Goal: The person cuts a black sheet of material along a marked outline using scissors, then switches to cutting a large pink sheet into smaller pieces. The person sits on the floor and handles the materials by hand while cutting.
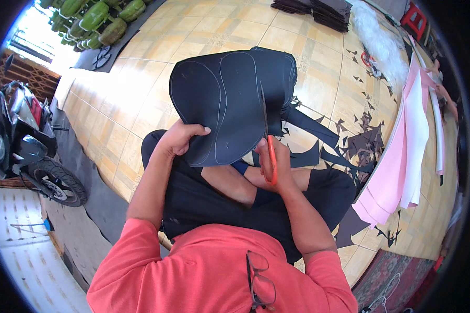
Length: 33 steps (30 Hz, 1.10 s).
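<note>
A sheet of black material [240, 104] with curved outlines drawn on it in thin pale lines hangs in front of me above my crossed legs. My left hand [185, 136] grips its lower left edge, thumb on top and fingers hidden beneath. In my right hand [278, 156] is a pair of scissors [271, 161] with orange handles. Their blades point away from me and lie along the sheet, near a drawn line on its right part. Past the blades, the right side of the sheet folds over and hangs down.
Black offcuts [313, 125] and small dark scraps [368, 146] litter the tiled floor [156, 47] to my right, beside pink and white sheets [402, 156]. Stacked dark pieces [318, 11] lie at the far side. A motorcycle [31, 141] stands left; green gas cylinders [96, 18] are far left.
</note>
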### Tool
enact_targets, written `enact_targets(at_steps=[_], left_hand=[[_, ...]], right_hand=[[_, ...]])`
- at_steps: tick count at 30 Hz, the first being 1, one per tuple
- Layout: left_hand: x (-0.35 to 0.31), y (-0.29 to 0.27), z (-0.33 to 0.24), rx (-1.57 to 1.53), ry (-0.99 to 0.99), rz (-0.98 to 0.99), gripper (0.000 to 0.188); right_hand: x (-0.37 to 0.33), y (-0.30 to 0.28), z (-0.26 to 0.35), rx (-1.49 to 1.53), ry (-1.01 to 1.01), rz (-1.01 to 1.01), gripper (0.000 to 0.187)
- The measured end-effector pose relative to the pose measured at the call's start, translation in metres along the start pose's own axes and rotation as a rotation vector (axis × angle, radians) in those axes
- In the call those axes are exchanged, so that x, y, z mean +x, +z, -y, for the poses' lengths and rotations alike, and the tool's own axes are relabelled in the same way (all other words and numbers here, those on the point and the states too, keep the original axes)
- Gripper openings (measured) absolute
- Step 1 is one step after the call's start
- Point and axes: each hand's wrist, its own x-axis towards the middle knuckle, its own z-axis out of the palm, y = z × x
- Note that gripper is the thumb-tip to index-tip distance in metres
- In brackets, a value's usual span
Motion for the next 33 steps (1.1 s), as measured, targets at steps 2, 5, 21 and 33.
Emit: enact_targets(at_steps=[2, 5, 21, 33], left_hand=[[-0.001, -0.005, -0.002, 0.129, -0.110, 0.018, 0.045], [-0.003, 0.002, 0.004, 0.112, -0.107, 0.035, 0.047], [-0.003, 0.000, 0.034, -0.198, -0.065, 0.121, 0.049], [0.002, -0.021, 0.030, -0.114, -0.218, 0.146, 0.051]], right_hand=[[0.004, 0.004, -0.013, -0.029, -0.113, -0.068, 0.037], [0.010, 0.008, -0.026, -0.024, -0.233, -0.139, 0.036], [0.003, -0.004, -0.001, 0.029, -0.019, -0.065, 0.034], [0.009, -0.025, 0.005, 0.085, 0.118, 0.054, 0.046]])
